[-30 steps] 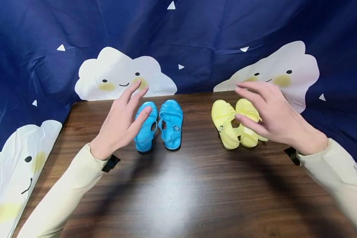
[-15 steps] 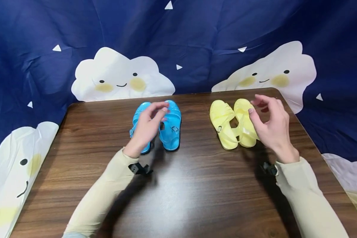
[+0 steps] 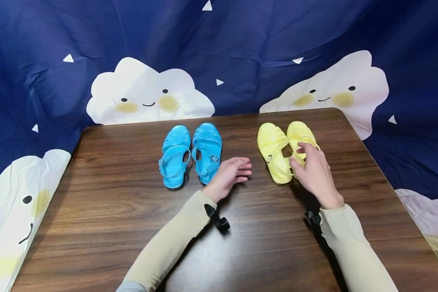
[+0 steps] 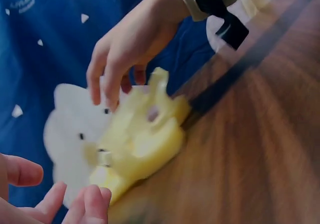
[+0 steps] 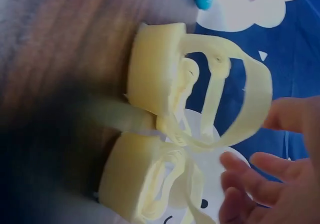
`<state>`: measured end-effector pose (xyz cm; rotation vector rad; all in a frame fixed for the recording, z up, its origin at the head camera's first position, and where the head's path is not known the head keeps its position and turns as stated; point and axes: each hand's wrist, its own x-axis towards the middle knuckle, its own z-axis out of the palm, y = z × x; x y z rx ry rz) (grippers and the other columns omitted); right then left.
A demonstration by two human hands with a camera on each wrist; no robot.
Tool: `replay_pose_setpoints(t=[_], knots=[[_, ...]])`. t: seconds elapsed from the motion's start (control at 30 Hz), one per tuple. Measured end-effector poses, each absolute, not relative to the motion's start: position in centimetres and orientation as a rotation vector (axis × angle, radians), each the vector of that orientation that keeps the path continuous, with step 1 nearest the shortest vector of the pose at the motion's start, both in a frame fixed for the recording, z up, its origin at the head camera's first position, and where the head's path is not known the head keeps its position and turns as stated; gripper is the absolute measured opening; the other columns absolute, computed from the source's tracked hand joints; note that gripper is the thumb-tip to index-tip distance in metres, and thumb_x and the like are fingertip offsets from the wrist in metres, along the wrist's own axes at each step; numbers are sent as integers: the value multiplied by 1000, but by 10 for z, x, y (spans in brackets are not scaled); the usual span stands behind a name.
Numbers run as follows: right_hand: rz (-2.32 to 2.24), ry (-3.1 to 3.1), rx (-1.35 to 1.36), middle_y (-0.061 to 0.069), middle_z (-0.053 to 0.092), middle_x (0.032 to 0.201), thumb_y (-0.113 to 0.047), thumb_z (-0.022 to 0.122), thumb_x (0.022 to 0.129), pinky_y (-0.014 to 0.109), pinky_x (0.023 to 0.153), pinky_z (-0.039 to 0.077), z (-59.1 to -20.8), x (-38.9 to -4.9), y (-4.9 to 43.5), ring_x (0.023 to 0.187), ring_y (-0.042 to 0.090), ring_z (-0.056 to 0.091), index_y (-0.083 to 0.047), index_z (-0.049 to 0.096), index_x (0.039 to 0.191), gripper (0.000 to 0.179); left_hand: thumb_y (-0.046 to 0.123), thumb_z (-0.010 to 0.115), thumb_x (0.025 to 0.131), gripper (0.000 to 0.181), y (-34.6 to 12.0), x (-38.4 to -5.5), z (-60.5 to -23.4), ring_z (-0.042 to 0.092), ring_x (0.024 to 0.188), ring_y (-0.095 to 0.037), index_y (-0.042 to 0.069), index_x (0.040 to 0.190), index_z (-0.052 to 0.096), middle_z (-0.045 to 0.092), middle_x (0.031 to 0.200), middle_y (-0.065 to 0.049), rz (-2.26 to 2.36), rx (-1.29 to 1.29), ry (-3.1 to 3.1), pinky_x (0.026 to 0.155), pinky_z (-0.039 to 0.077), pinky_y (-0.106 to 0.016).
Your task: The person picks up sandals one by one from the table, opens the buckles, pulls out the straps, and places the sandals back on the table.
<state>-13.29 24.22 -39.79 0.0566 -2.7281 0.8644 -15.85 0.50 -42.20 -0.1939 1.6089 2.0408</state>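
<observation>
Two yellow sandals stand side by side at the back right: the left one [image 3: 273, 152] and the right one [image 3: 298, 133]. My right hand [image 3: 315, 174] hovers over the right one's heel, covering part of it. In the right wrist view, that hand's fingers [image 5: 255, 181] are loosely bent around nothing, with the thumb close to a heel strap [image 5: 257, 99]. My left hand [image 3: 229, 177] is between the pairs, fingers extended to the right, just past the heel of the right blue sandal [image 3: 207, 146]. Its mate, the left blue sandal [image 3: 174, 162], stands beside it.
Both pairs are on a dark wooden table [image 3: 106, 211], toes toward its back edge. Behind hangs a navy cloth [image 3: 241, 44] with white clouds [image 3: 146, 87]. Black straps [image 3: 217, 219] sit at the wrists.
My left hand has swept right from over the blue sandals into the space between the pairs. My right hand has come left and nearer over the yellow sandals. The sandals have not moved.
</observation>
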Motion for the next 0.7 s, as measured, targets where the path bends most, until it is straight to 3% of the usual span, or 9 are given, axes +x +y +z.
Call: replay_pose_setpoints(t=[0.3,0.7], knots=[[731,-2825,102,27,60,111,-18,63,88,52,79,39,-408,-130,237,97,44,47,6,50,128,48,14,50,98,34,49,-159,-444,63,87,-19,2,131,53,60,123,-19,2032,-270,1556,73,53,-26],[750,-2877,80,29,54,107,-14,64,87,56,86,40,-409,-130,231,103,44,48,11,50,125,47,17,56,94,37,76,-163,-439,57,75,-15,6,129,52,60,100,-7,1951,-229,1713,60,49,-22]])
